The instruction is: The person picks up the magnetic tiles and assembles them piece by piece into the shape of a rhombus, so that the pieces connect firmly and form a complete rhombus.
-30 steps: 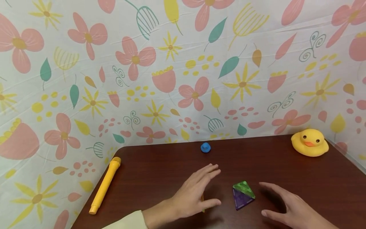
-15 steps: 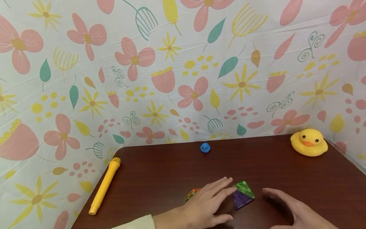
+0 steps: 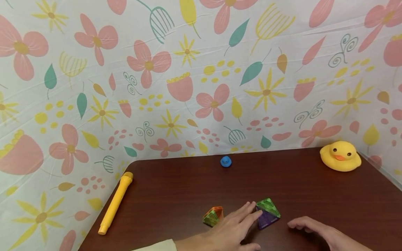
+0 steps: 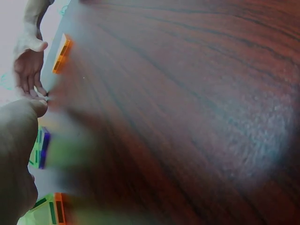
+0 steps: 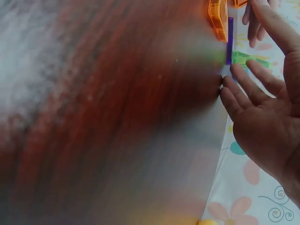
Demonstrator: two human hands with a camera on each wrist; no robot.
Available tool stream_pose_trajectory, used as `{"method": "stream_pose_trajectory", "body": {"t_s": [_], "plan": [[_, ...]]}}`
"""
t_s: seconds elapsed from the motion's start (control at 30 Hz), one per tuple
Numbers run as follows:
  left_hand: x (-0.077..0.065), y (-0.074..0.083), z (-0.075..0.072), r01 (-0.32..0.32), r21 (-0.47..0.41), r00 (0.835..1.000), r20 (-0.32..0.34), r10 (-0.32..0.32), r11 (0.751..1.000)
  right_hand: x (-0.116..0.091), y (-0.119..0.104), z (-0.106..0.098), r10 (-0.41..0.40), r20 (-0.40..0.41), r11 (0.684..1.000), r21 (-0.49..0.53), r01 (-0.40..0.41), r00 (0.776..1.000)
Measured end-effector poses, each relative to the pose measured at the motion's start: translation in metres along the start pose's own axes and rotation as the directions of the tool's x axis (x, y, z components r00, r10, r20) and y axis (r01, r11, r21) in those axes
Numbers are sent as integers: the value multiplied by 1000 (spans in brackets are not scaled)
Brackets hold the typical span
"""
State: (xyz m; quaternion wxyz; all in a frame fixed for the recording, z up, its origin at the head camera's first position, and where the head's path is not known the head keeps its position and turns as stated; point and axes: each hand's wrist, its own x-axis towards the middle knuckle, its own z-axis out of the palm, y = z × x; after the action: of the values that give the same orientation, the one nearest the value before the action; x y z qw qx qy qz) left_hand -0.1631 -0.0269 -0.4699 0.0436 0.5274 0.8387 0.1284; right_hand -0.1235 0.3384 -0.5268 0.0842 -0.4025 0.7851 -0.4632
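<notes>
In the head view, a clear green triangular tile [image 3: 270, 205] and a purple one [image 3: 267, 219] join edge to edge on the table. My left hand [image 3: 230, 228] is palm down, fingers extended, with its fingertips at their left edge. Behind that hand stands a folded green and orange tile piece [image 3: 213, 216], partly hidden by it. To the right of the purple tile, my right hand [image 3: 317, 228] hovers with loosely bent fingers and grips nothing. The right wrist view shows that palm [image 5: 267, 122] facing the purple tile [image 5: 229, 42].
An orange tile [image 4: 62, 54] lies on the near side, seen in the left wrist view. A yellow toy microphone [image 3: 116, 202] lies at the table's left edge. A small blue duck [image 3: 225, 161] sits at the back edge, a big yellow duck [image 3: 340, 157] at back right. Floral cloth hangs behind.
My left hand has moved right and nearer to me, up to the green and purple tiles, uncovering the green and orange piece. My right hand's fingers have bent a little more.
</notes>
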Motion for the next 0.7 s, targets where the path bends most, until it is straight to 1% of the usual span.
{"method": "stream_pose_trajectory", "body": {"t_s": [0.07,0.13,0.23,0.33,0.43,0.5,0.63,0.7], "plan": [[1,0,3,-2,10,1000,7,2,1000,2,-4,-1,-19,42,999,52,17,999],[2,1,4,10,-4,1000,27,-10,1000,3,-6,-1,-32,76,995,99,24,997],[3,1,5,31,-19,998,58,-30,999,5,-9,-1,-49,103,991,128,36,993],[4,2,6,42,-30,996,74,-39,999,5,-10,2,-84,105,992,98,74,991],[5,2,6,45,-35,996,82,-42,998,5,-9,5,-140,98,990,37,137,985],[6,2,7,50,-31,995,89,-47,998,4,-8,8,-162,93,987,4,162,982],[9,3,8,69,-25,993,102,-66,997,1,-1,11,-161,88,986,-33,165,983],[10,4,9,82,-21,991,104,-79,996,-2,2,12,-141,89,989,-34,145,986]]}}
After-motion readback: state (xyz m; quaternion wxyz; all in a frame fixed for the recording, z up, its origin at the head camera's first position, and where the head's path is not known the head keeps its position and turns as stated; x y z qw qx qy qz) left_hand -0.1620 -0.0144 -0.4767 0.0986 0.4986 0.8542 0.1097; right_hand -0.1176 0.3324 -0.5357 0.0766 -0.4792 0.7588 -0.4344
